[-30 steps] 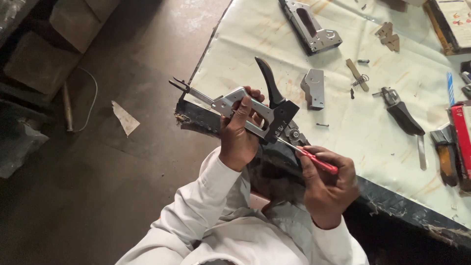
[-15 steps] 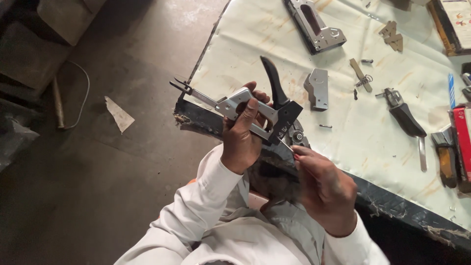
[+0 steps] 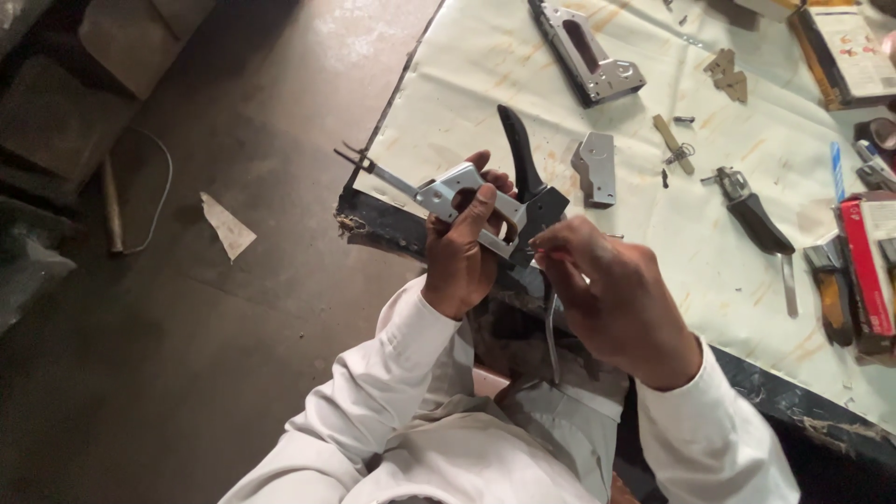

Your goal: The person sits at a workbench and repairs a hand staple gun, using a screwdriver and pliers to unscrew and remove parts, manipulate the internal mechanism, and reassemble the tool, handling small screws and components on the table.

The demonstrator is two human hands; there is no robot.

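I look down and see my left hand (image 3: 464,250) closed tight around a silver staple gun (image 3: 467,201), with my fingers through the hole in its frame, so it stays put while I work on it. The staple gun is up in the air, just over the near edge of the table (image 3: 448,112), and its black handle (image 3: 521,154) sticks up and away from me. A thin metal rod (image 3: 373,170) pokes out of the staple gun, out past the table's corner, over the floor. My right hand (image 3: 611,299) is just beside the staple gun, on the side near my body. Its fingertips (image 3: 551,250) are pinched together at the black part of the tool, but I cannot tell what small thing they hold there. A thin metal strip (image 3: 551,336) hangs down below that hand, and I cannot tell if the hand holds it. Farther off than the staple gun, on the pale table cover, lies a small grey metal plate (image 3: 597,168), close enough to grab. Past it lies a second staple gun (image 3: 586,51), flat on its side. Off to the right of the staple gun I hold lie a dark-handled tool (image 3: 754,219) and a red box (image 3: 866,266), spread out so each one is easy to see. On the floor, left of the staple gun, lies a scrap of paper (image 3: 227,224).
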